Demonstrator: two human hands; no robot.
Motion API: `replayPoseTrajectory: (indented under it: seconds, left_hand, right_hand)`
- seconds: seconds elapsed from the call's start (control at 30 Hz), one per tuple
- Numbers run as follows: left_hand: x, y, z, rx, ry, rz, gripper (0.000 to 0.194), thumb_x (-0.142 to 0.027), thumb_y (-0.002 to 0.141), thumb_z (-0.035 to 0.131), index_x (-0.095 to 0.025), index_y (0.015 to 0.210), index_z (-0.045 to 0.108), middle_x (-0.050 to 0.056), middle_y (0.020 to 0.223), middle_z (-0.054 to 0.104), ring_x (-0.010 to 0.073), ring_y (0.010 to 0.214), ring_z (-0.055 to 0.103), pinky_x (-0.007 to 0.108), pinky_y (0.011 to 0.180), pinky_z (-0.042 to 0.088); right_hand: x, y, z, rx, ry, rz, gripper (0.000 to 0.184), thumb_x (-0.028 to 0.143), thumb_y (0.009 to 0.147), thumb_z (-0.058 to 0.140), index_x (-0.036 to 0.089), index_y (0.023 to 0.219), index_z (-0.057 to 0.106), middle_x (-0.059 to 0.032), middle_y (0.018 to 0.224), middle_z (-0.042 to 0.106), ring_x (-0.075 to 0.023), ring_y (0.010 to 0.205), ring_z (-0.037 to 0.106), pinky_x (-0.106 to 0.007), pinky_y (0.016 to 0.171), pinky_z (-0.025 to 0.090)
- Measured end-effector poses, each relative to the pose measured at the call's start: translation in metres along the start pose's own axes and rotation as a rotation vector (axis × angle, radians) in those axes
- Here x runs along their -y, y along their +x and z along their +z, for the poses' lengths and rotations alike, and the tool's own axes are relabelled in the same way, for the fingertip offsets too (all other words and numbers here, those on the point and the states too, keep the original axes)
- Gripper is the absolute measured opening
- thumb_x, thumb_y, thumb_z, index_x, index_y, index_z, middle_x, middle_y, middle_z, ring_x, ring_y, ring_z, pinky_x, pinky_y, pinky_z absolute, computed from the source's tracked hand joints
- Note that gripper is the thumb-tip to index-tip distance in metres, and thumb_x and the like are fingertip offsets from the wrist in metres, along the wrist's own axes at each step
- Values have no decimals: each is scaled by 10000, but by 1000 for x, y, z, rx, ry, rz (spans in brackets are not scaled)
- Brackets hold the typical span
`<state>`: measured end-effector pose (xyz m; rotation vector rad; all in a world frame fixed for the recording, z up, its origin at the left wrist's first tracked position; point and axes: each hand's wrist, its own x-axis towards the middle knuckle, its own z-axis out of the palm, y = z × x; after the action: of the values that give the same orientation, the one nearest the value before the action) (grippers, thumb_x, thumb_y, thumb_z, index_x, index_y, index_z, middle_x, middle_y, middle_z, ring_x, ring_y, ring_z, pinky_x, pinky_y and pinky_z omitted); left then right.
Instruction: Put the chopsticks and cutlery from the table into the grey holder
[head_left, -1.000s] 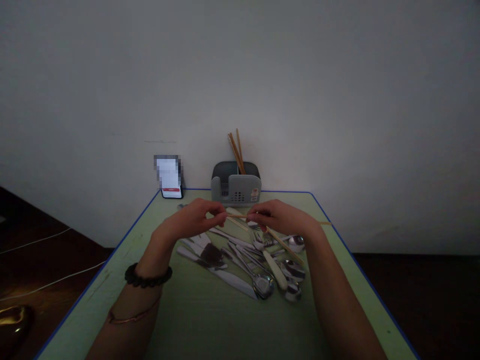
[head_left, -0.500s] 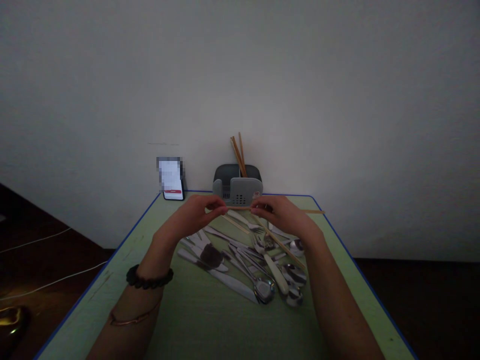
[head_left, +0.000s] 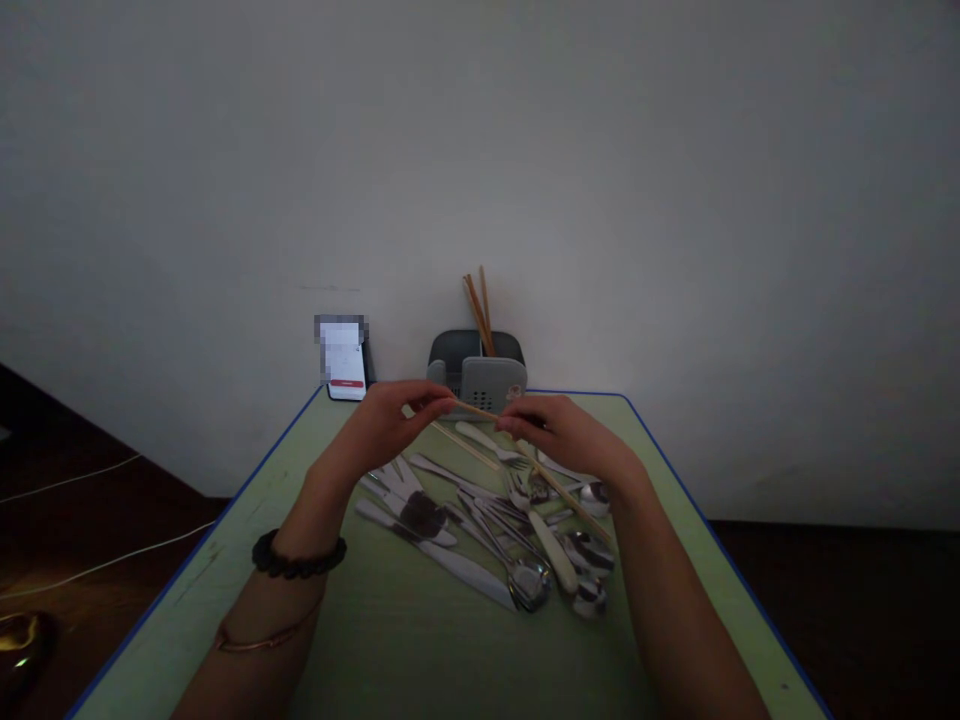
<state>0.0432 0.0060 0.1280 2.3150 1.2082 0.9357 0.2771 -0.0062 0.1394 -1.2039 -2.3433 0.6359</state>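
Note:
Between my hands a thin wooden chopstick slopes slightly down to the right. My left hand pinches it near its left part, and my right hand pinches it farther right; the rest of it is hidden by my fingers. Just behind stands a grey utensil holder with several brown chopsticks upright in it. Below my hands lies a loose heap of cutlery: a white-handled fork, a table knife, a spoon and more metal pieces. Another chopstick lies across the heap.
A lit phone leans against the wall at the table's back left corner. The green table has a blue edge, and a pale wall rises directly behind it. White cables run over the dark floor at left.
The chopstick between my hands has tilted from nearly level to sloping down rightward. My left hand has risen slightly. The right end that stuck out beyond my right wrist no longer shows.

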Motion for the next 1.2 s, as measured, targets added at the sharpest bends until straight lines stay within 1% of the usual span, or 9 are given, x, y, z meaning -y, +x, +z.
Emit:
replayPoseTrajectory:
  seconds: [0.13, 0.23, 0.43, 0.6, 0.7, 0.87, 1.0, 1.07, 1.2]
  left_hand:
    - [2, 1, 0, 18, 1, -37, 271, -371, 852, 510, -168, 934, 671, 34, 900, 711, 157, 800, 631, 224, 681, 468]
    - [3, 1, 0, 31, -3, -54, 280, -375, 857, 484, -167, 939, 653, 35, 880, 710, 154, 781, 631, 222, 660, 470]
    - [5, 0, 1, 188, 21, -47, 302, -398, 869, 442, -181, 914, 648, 15, 828, 704, 147, 747, 622, 224, 661, 457]
    - [5, -1, 2, 409, 5, -67, 413, -472, 887, 384, -182, 850, 676, 23, 834, 709, 160, 764, 625, 233, 681, 448]
    - [5, -1, 3, 464, 9, -55, 439, -470, 897, 350, -169, 832, 663, 32, 781, 688, 154, 715, 609, 232, 642, 436]
    - [3, -2, 2, 480, -32, -87, 404, -435, 908, 322, -165, 752, 580, 4, 648, 602, 121, 590, 544, 216, 568, 413]
    - [6, -4, 0, 502, -123, -102, 359, -416, 908, 324, -164, 931, 579, 5, 695, 594, 119, 608, 545, 216, 582, 437]
    - [11, -6, -1, 519, -165, -95, 349, -406, 904, 341, -168, 1017, 569, 19, 770, 622, 122, 655, 566, 222, 623, 456]
    - [20, -8, -8, 515, -165, -113, 333, -420, 885, 393, -170, 978, 592, 24, 800, 633, 126, 691, 581, 216, 636, 457]
  right_hand:
    - [-2, 0, -1, -171, -28, 18, 226, 298, 863, 505, 154, 825, 675, -36, 779, 652, -119, 682, 516, -232, 629, 355]
    - [-3, 0, -1, -277, 77, 74, 264, 354, 859, 494, 154, 820, 663, -31, 742, 650, -115, 648, 521, -233, 599, 377]
    - [-2, 2, 1, -285, 504, 115, 260, 409, 824, 531, 155, 802, 586, -18, 716, 643, -73, 492, 508, -218, 501, 434]
    - [3, 4, 4, -316, 787, 136, 206, 354, 775, 616, 180, 810, 511, -26, 775, 684, -102, 567, 621, -250, 574, 525]
    - [4, 6, 8, -360, 914, 147, 222, 319, 763, 638, 199, 839, 468, -33, 835, 708, -127, 652, 669, -289, 652, 556]
    - [-1, 8, 10, -394, 991, 137, 229, 390, 808, 594, 196, 855, 483, -65, 934, 711, -132, 708, 681, -297, 702, 564]
    - [-6, 8, 6, -440, 976, 137, 323, 494, 813, 555, 173, 846, 559, -80, 956, 701, -124, 696, 671, -277, 691, 562]
    - [-8, 8, 4, -508, 946, 137, 343, 513, 796, 567, 172, 824, 580, -64, 909, 703, -116, 668, 661, -264, 670, 559]
    - [-11, 8, 2, -678, 946, 131, 323, 498, 785, 590, 175, 798, 587, -38, 829, 703, -96, 596, 638, -236, 615, 550]
